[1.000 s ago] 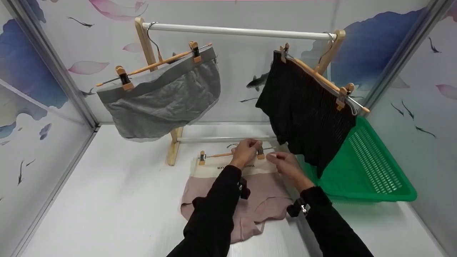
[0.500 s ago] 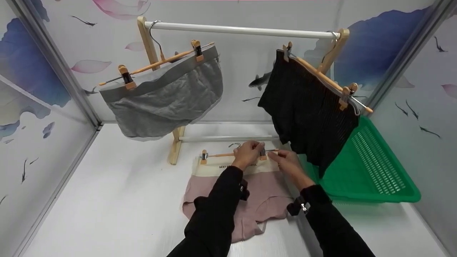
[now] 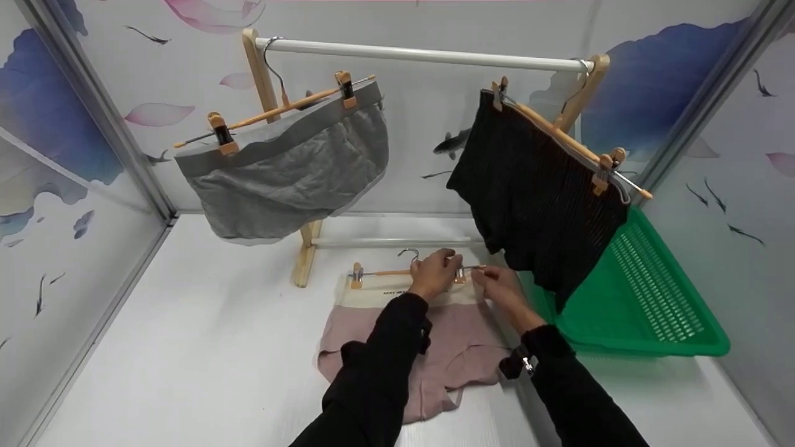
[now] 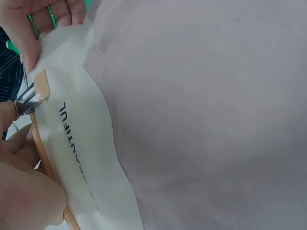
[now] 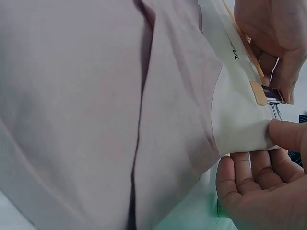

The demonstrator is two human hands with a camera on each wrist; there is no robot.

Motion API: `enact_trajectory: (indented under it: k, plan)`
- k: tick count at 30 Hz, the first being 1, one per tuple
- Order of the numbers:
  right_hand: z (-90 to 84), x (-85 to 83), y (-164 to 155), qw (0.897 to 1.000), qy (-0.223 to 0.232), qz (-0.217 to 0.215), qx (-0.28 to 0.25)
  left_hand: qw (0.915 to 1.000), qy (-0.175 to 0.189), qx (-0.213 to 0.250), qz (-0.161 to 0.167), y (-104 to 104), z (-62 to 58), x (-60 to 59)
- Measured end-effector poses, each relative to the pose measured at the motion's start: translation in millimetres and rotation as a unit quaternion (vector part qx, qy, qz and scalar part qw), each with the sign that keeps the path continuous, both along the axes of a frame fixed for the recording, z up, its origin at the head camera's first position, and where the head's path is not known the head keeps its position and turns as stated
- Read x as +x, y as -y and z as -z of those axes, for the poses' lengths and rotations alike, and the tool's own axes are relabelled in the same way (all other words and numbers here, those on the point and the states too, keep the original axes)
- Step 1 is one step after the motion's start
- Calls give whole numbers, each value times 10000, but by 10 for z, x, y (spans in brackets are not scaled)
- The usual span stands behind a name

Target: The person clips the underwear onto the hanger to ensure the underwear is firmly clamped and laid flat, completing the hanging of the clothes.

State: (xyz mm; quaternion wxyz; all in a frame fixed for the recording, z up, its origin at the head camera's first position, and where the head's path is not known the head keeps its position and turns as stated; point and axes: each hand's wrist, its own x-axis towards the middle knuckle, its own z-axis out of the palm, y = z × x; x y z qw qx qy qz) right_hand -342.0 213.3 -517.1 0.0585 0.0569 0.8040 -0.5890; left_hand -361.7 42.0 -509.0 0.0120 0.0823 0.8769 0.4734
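Note:
A pair of pink underpants (image 3: 459, 329) with a cream waistband (image 4: 62, 139) lies flat on the white table, a clip hanger (image 3: 388, 272) along its top edge. My left hand (image 3: 435, 274) pinches the hanger's right clip (image 5: 259, 93), whose tan pad lies over the waistband. My right hand (image 3: 503, 290) holds the waistband's right corner between thumb and fingers, thumb on top, as the right wrist view shows. The hanger's left clip (image 3: 357, 277) sits on the waistband's other end. Part of the printed lettering is hidden by my left hand.
Behind stands a wooden rack with a white rail (image 3: 422, 54). Grey underpants (image 3: 292, 174) hang from it at left, black ribbed underpants (image 3: 534, 192) at right. A green basket (image 3: 677, 347) stands on the right, partly behind the black pair. Patterned panels enclose the table (image 3: 186, 347).
My left hand has shifted slightly down and right with the right clip, which now shows its metal side. My right hand stays at the waistband corner. The underpants have hardly moved.

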Motion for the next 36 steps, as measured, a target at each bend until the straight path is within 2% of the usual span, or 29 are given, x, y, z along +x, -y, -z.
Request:
enact_trajectory:
  k: [3,10,15,20,23,27,32,36]
  plan:
    - [5,-9,-4,10000,-21,8,15,10000,10,-86,25,8,4,0]
    - [16,-24,21,9999,64,102,-87,9969,-400,-674,50,38,68,3]
    - [43,-18,51,9998,77,58,-175,9935,-405,-1057,124,93,80,63]
    - [19,9,87,9997,-211,-16,103,9929,-368,-1108,246,150,54,94]
    - [-17,34,120,9978,-507,-175,382,9921,-513,-1121,237,187,35,98]
    - [-84,81,171,9886,-1010,-621,929,9859,-732,-1495,191,260,8,89]
    - [-143,105,226,9663,-1705,-1049,1620,9719,-965,-2146,94,393,-23,68]
    - [-119,99,249,9503,-2032,-1499,1821,9580,-1193,-2602,-147,513,-5,91]
